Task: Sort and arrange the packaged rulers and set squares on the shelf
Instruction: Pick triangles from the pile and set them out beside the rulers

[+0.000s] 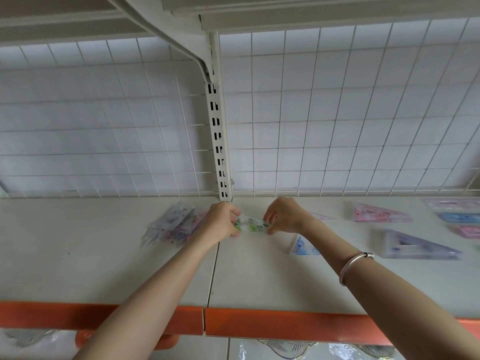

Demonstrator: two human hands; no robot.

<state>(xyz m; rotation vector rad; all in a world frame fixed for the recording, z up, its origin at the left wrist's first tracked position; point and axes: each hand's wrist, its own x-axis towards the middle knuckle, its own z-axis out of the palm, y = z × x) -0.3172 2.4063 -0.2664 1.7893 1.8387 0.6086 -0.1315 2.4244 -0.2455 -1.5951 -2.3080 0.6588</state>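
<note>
Between both hands [220, 223] [283, 216], green packet [250, 224] half hidden.

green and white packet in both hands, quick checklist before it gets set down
1. Grip of the left hand on the green-and-white clear-wrapped packet: ok, it pinches the left end.
2. Grip of the right hand: ok, it pinches the right end.
3. Ruler or set square: cannot tell, blurred.
4. Free space on the white shelf in front of the packet: ok.
5. Order in the jumbled heap of clear-wrapped packs beside the left hand: not ok.
</note>
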